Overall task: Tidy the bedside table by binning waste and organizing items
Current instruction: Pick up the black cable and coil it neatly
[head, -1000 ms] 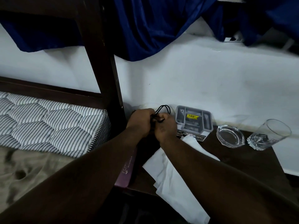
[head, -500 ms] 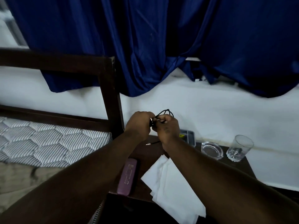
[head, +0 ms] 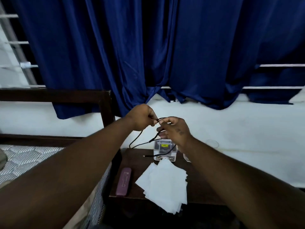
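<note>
Two hands close together, left hand (head: 142, 117) and right hand (head: 175, 129), pinch the black cable (head: 149, 141) above the bedside table (head: 137, 156), slack dangling across a clear box (head: 163, 151), white tissues (head: 165, 184) and maroon case (head: 123, 183) below, right forearm mostly hiding a glass (head: 212, 143).

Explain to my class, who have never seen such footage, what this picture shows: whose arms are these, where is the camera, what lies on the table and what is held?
No machine here: a person wears a camera on the head, looking down at their own arms. The left hand and right hand both hold a thin black cable above a dark bedside table. On the table lie white paper sheets, a maroon case and a small clear box. Behind hangs a blue curtain; a mattress lies left.
</note>
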Motion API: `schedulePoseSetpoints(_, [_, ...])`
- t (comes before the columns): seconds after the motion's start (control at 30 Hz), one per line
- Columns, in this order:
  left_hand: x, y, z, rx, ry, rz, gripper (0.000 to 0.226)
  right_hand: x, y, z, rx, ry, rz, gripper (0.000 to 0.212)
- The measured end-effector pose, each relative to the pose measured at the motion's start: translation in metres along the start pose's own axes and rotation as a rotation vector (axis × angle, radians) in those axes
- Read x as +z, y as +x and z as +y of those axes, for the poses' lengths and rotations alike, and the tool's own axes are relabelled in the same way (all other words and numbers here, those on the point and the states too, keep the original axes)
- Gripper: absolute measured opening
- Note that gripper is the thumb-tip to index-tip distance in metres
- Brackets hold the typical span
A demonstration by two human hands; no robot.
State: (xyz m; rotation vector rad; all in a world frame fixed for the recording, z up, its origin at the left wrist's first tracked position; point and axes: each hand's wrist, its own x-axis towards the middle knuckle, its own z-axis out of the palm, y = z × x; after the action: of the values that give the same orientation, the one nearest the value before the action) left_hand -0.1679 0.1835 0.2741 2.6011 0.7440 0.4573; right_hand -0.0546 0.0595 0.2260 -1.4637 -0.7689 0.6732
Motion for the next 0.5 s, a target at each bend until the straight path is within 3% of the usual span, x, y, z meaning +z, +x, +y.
schedulePoseSetpoints(0.5, [0.018,-0.050,0.157,0.216,0.084,-0.128,0.011,-0.139,-0.143,-0.040,0.076,-0.410,-0.019,0.017])
